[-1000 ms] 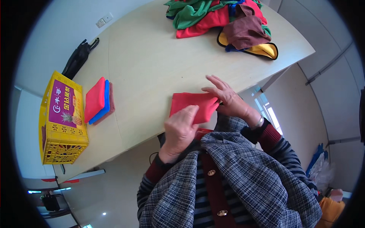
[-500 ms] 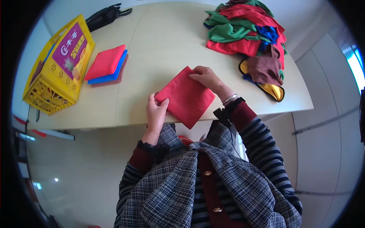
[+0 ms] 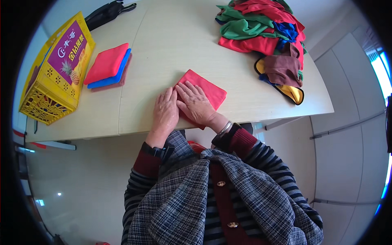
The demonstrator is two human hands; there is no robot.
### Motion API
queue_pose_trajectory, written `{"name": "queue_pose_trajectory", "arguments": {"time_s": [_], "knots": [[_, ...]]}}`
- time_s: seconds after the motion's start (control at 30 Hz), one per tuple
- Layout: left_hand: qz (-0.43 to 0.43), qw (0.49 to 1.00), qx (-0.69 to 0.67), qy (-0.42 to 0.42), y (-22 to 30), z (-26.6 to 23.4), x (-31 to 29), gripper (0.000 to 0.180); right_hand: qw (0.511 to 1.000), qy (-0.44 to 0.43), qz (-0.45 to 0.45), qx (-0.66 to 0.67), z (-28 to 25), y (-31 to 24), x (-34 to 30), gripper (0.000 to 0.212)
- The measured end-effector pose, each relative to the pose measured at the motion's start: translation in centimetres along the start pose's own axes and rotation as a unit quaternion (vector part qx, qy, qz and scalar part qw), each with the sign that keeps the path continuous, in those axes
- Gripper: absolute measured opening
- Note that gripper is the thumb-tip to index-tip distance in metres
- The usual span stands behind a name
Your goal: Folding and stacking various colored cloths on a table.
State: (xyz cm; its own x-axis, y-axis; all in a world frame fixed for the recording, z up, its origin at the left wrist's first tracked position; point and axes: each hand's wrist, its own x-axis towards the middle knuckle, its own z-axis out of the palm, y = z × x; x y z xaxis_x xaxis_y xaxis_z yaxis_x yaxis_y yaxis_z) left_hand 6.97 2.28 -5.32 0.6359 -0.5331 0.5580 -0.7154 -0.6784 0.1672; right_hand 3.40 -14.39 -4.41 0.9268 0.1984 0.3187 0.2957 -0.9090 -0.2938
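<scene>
A folded red cloth (image 3: 210,92) lies on the table near its front edge, set at a slant to it. My right hand (image 3: 197,103) rests flat on the left part of this cloth, fingers stretched out. Close beside it, my left hand (image 3: 166,109) lies flat along the cloth's left edge with its fingers extended; whether its fingertips touch the cloth is hard to tell. Part of the cloth is hidden under my hands. To the left sits a stack of folded cloths, with a red cloth (image 3: 107,65) on top, a blue cloth (image 3: 110,81) under it and a brown cloth (image 3: 123,78) lowest.
A yellow plastic crate (image 3: 57,92) with a purple label stands at the table's left end. Behind it lies a black folded umbrella (image 3: 104,15). A heap of loose green, red and blue cloths (image 3: 261,28) covers the back right, with a brown cloth (image 3: 281,70) at its near side.
My hands no longer hold the red cloth by its edges. It now lies on the table, and both palms have come down flat, the right one moving left across it.
</scene>
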Motion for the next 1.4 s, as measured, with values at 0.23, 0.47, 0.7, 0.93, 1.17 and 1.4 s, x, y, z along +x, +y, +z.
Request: {"name": "queue_pose_trajectory", "arguments": {"time_s": [0.23,0.47,0.7,0.93,1.17,1.4], "knots": [[-0.07,0.993,0.0,-0.091,0.3,-0.2,-1.1,0.047,0.996,-0.015,0.067,-0.065,-0.8,2.4,-1.2,0.064],[-0.069,0.993,0.011,-0.09,0.5,-0.3,-1.1,0.047,0.981,-0.012,0.167,-0.1,-2.1,3.8,-4.0,0.063],[-0.042,0.997,-0.005,-0.07,0.3,-1.4,0.2,0.045,0.961,-0.015,0.234,-0.144,-4.1,3.8,-5.8,0.066],[0.084,0.987,-0.059,-0.126,0.7,1.5,5.8,0.048,0.985,0.026,0.137,-0.103,-0.9,-0.2,-3.5,0.068],[0.046,0.974,-0.076,-0.209,0.7,3.6,7.0,0.059,0.985,0.029,0.139,-0.096,-1.0,0.9,-4.4,0.07],[0.043,0.982,-0.049,-0.179,0.4,3.3,6.0,0.063,0.984,0.052,0.152,-0.082,-2.6,2.3,-5.5,0.071]]}}
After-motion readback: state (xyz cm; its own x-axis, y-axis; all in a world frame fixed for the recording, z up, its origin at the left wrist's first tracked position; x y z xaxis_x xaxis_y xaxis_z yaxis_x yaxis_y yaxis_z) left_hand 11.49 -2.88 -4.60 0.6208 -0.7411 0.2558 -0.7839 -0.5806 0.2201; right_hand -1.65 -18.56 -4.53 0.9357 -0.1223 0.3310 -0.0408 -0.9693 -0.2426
